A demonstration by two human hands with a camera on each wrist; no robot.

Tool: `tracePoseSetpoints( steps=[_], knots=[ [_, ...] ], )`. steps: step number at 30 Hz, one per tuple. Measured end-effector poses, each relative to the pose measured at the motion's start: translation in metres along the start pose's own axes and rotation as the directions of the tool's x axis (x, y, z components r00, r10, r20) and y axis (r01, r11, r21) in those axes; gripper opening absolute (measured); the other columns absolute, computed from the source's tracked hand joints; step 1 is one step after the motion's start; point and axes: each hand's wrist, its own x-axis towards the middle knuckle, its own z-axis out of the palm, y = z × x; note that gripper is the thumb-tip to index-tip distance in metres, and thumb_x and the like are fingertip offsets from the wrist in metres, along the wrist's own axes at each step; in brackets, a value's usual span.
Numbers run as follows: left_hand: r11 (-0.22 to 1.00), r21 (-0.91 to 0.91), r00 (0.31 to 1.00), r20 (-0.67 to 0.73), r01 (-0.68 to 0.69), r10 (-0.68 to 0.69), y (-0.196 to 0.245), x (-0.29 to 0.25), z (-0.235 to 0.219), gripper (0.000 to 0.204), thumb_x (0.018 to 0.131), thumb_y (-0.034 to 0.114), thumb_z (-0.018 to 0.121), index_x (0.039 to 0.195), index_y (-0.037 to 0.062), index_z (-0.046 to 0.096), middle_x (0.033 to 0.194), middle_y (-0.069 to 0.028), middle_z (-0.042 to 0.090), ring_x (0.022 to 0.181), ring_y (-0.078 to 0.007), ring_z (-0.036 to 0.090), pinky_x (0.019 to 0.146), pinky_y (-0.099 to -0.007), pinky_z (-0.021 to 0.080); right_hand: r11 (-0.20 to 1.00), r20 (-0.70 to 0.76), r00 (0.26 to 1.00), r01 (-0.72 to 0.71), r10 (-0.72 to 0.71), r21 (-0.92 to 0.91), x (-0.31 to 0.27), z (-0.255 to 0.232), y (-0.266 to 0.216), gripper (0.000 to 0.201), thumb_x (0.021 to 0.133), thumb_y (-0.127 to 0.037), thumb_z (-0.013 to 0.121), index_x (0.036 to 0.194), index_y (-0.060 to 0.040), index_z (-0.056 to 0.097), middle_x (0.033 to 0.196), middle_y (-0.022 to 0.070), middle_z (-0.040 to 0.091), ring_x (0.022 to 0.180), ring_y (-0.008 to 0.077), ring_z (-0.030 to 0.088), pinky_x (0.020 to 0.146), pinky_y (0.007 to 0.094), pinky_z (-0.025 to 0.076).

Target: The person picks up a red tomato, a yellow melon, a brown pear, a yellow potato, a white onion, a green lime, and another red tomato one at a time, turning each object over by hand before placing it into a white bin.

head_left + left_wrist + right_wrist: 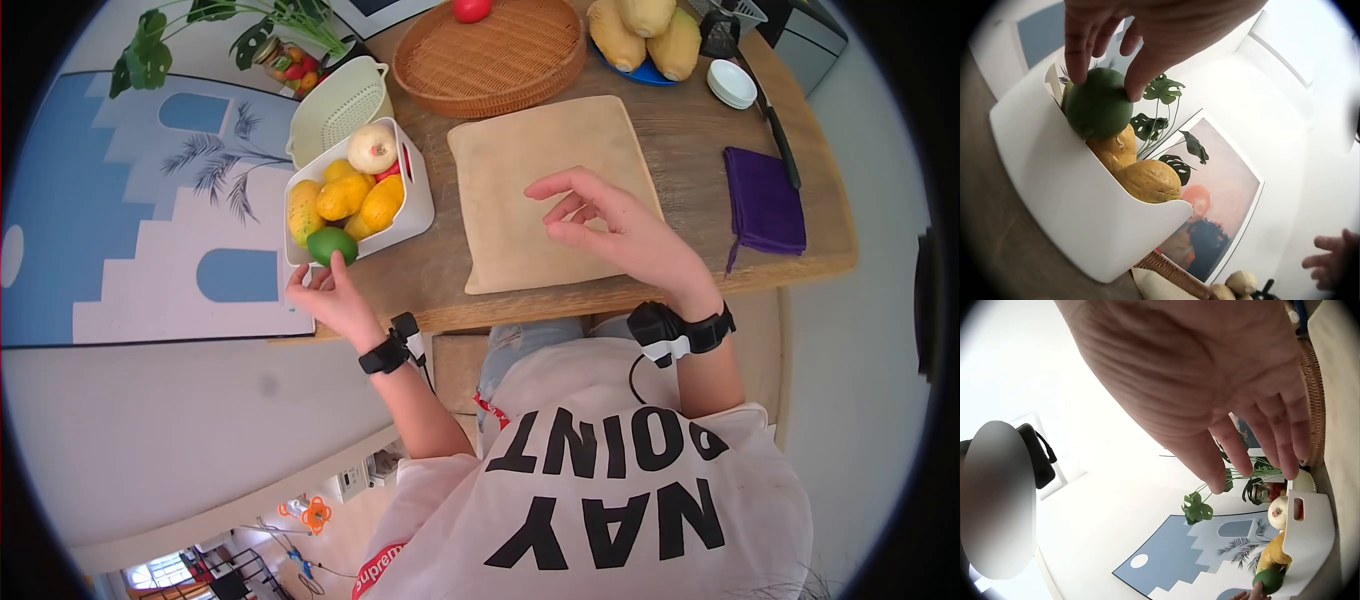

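Observation:
My left hand [336,306] is at the near corner of a white bin [417,205], with thumb and fingertips pinching a smooth green fruit [1099,103]. The fruit sits at the bin's rim against the yellow fruits [343,196] inside. A pale round fruit [372,148] lies on top at the bin's far end, with something red partly hidden below it. My right hand [622,228] hovers over a beige cloth mat [540,150], holding nothing. Its fingers are loosely bent, palm turned toward the left, as the right wrist view also shows.
Behind the bin stand a pale green colander [345,108] and a leafy plant. A round wicker tray [490,60] sits beyond the mat. At right are a blue plate with several pale yellow fruits [675,45], white bowls [731,84], a knife [783,145] and a purple cloth [763,200].

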Motion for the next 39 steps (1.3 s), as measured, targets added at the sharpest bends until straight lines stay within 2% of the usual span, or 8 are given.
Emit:
tracePoseSetpoints(
  steps=[12, 18, 20, 22, 24, 26, 31, 39],
  knots=[
    [0.964, 0.139, 0.965, 0.164, -0.229, 0.205, -0.003, 0.022, 0.018, 0.028, 0.091, 0.011, 0.067, 0.114, 0.002, 0.054, 0.107, -0.0099, 0.053, 0.084, -0.02, 0.056, 0.071, -0.0323, 0.048, 0.848, 0.13, 0.987, -0.009, 0.091, -0.53, 0.072, -0.044, -0.011, 0.037, 0.091, -0.026, 0.064, 0.123, -0.0068, 0.057, 0.113, 0.0079, 0.061, 0.096, 0.0193, 0.06, 0.084, 0.0317, 0.049],
    [0.953, -0.09, 0.953, -0.123, -0.289, 0.277, 0.013, -0.016, 0.013, 0.023, 0.093, 0.007, 0.062, 0.113, 0.0007, 0.054, 0.11, -0.0111, 0.053, 0.091, -0.0195, 0.054, 0.078, -0.0312, 0.046, 0.54, 0.089, 0.989, 0.013, 0.115, -0.842, 0.182, -0.094, 0.037, 0.044, 0.09, -0.029, 0.065, 0.125, -0.0044, 0.055, 0.114, 0.0145, 0.059, 0.105, 0.029, 0.06, 0.089, 0.0364, 0.049],
    [0.889, -0.371, 0.942, 0.091, -0.268, 0.322, 0.025, -0.047, 0.017, 0.021, 0.094, 0.003, 0.058, 0.115, 0.0015, 0.052, 0.105, -0.0083, 0.058, 0.085, -0.0137, 0.057, 0.076, -0.0281, 0.049, 0.452, 0.042, 0.994, -0.007, 0.097, -0.892, 0.216, -0.101, 0.046, 0.047, 0.089, -0.026, 0.065, 0.128, -0.0039, 0.053, 0.119, 0.0159, 0.057, 0.109, 0.0316, 0.058, 0.093, 0.0378, 0.048],
    [0.82, -0.569, 0.836, 0.481, 0.068, 0.264, 0.048, -0.078, 0.029, 0.016, 0.092, -0.001, 0.058, 0.108, 0.0007, 0.057, 0.098, -0.0088, 0.061, 0.082, -0.0145, 0.059, 0.072, -0.0268, 0.049, 0.403, 0.029, 0.999, 0.013, 0.034, -0.915, 0.252, -0.105, 0.059, 0.05, 0.088, -0.023, 0.066, 0.131, -0.0033, 0.05, 0.123, 0.017, 0.055, 0.113, 0.0332, 0.056, 0.096, 0.0387, 0.047],
    [0.809, -0.496, 0.453, 0.828, 0.315, 0.331, 0.058, -0.082, 0.045, 0.01, 0.09, -0.002, 0.061, 0.099, -0.0006, 0.061, 0.095, -0.0086, 0.062, 0.081, -0.0157, 0.061, 0.07, -0.0267, 0.05, 0.385, 0.049, 0.996, 0.072, -0.07, -0.92, 0.289, -0.11, 0.08, 0.054, 0.087, -0.019, 0.067, 0.134, -0.0024, 0.046, 0.127, 0.0178, 0.052, 0.117, 0.0337, 0.054, 0.099, 0.039, 0.046],
    [0.824, -0.492, 0.325, 0.857, 0.283, 0.4, 0.064, -0.084, 0.067, 0.007, 0.088, -0.002, 0.063, 0.095, -0.0017, 0.064, 0.092, -0.0077, 0.064, 0.084, -0.0158, 0.062, 0.073, -0.0268, 0.05, 0.322, 0.012, 0.994, 0.046, -0.107, -0.945, 0.321, -0.109, 0.095, 0.058, 0.085, -0.014, 0.067, 0.137, -0.0023, 0.043, 0.132, 0.0179, 0.049, 0.121, 0.0345, 0.051, 0.103, 0.0397, 0.044],
    [0.762, -0.395, 0.258, 0.918, 0.513, 0.302, 0.044, -0.082, 0.089, 0.012, 0.087, -0.002, 0.064, 0.099, 0.0016, 0.062, 0.093, -0.0069, 0.063, 0.079, -0.0168, 0.061, 0.071, -0.0273, 0.048, 0.133, 0.047, 0.946, 0.094, -0.321, -0.987, 0.388, -0.129, 0.144, 0.061, 0.083, -0.019, 0.069, 0.137, -0.0042, 0.045, 0.133, 0.0193, 0.05, 0.115, 0.0381, 0.056, 0.097, 0.0437, 0.049],
    [0.758, -0.348, 0.211, 0.938, 0.552, 0.276, 0.045, -0.071, 0.09, 0.018, 0.086, -0.007, 0.063, 0.102, 0.0009, 0.063, 0.1, -0.0095, 0.064, 0.09, -0.02, 0.061, 0.08, -0.029, 0.048, 0.211, -0.014, 0.983, 0.026, -0.183, -0.977, 0.439, -0.128, 0.151, 0.074, 0.077, -0.011, 0.063, 0.144, -0.0011, 0.034, 0.145, 0.0271, 0.038, 0.133, 0.0415, 0.04, 0.108, 0.048, 0.037]
  ],
)
